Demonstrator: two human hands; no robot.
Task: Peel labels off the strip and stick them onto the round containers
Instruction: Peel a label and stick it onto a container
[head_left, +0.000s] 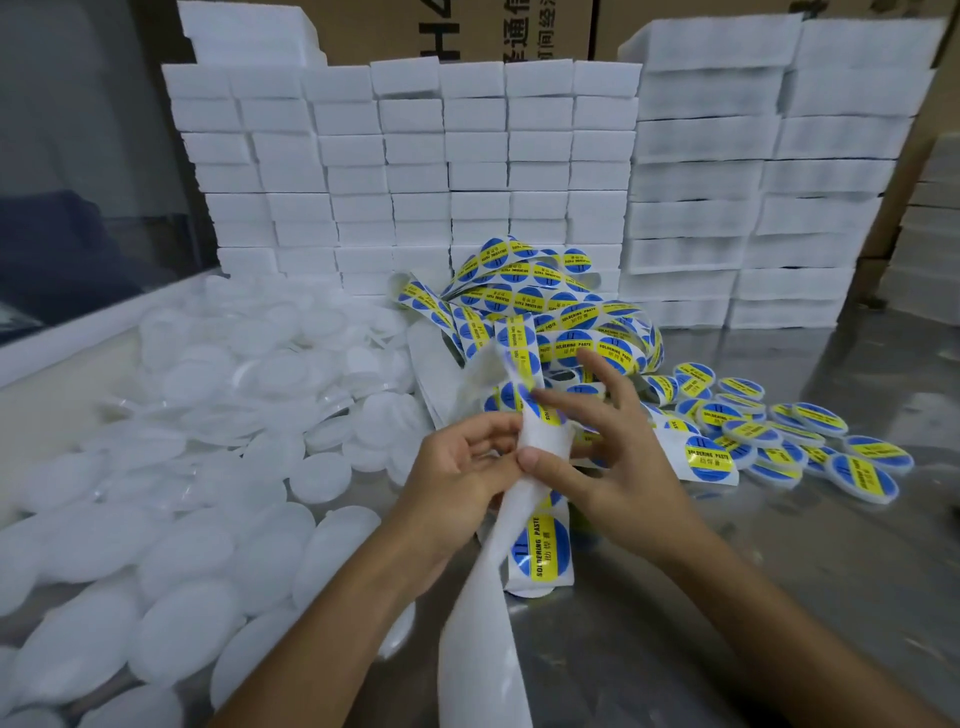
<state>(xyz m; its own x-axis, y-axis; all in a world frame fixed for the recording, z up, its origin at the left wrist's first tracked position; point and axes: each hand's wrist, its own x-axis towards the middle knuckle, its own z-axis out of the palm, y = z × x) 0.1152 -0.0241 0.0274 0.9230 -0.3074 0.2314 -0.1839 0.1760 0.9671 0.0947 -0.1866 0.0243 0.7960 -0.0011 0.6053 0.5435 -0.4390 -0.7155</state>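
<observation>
Holding the strip (540, 441) mid-air over the tabletop (779, 571): left hand (462, 467) pinches the backing, right hand (597, 452) has its thumb on it, fingers splayed. Thin, floppy, probably tears easily — lift a label (524, 400) by its edge. Unlabelled containers (182, 561) lie left.

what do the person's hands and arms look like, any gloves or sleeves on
Both are bare. The left hand and right hand wear no gloves, and no rings, watch or wristbands show. Both forearms are uncovered up to the bottom edge of the picture, so no sleeve is in view. Fingernails look short and unpainted. No markings or bandages are visible on either one.
</observation>
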